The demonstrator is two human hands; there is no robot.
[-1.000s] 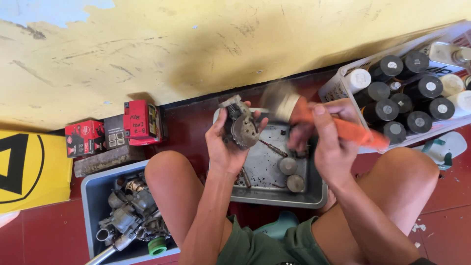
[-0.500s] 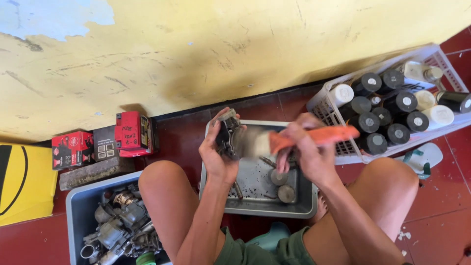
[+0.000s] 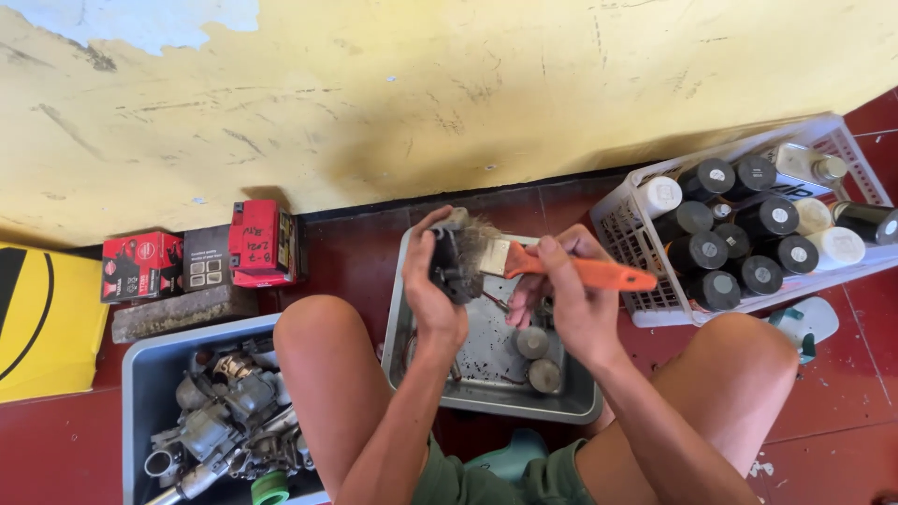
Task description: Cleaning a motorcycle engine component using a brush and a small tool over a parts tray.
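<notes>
My left hand grips a dark, dirty metal engine part and holds it above a grey tray. My right hand holds a paintbrush with an orange handle. Its pale bristles press against the right side of the metal part. Two small round metal pieces lie in the tray under my right hand, among dark specks of dirt. My bare knees stand on either side of the tray.
A grey tub of metal engine parts sits at the lower left. Red and black small boxes stand by the yellow wall. A white crate of dark-capped bottles and cans stands at the right. A yellow panel lies at the far left.
The brush has swung from above the metal part down onto its right side. My view has shifted a little to the right and downward.
</notes>
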